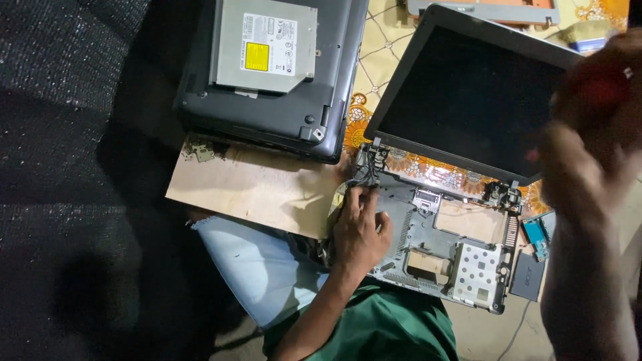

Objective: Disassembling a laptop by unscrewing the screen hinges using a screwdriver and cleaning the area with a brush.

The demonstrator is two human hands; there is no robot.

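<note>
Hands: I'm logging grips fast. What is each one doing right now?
Left hand: fingers pressed on the stripped laptop base near its hinge, gripping nothing clearly.
Right hand: blurred; cannot be told.

An optical drive [264, 45] lies on the closed laptop [281, 107], left of the opened laptop [455, 220].

The bare plastic laptop base [428, 234] was grey under a black, unlit screen panel [468, 100]. A silver metal optical drive [264, 43] bore a yellow label. The cloth [378, 40] showed cream with orange flowers.
</note>
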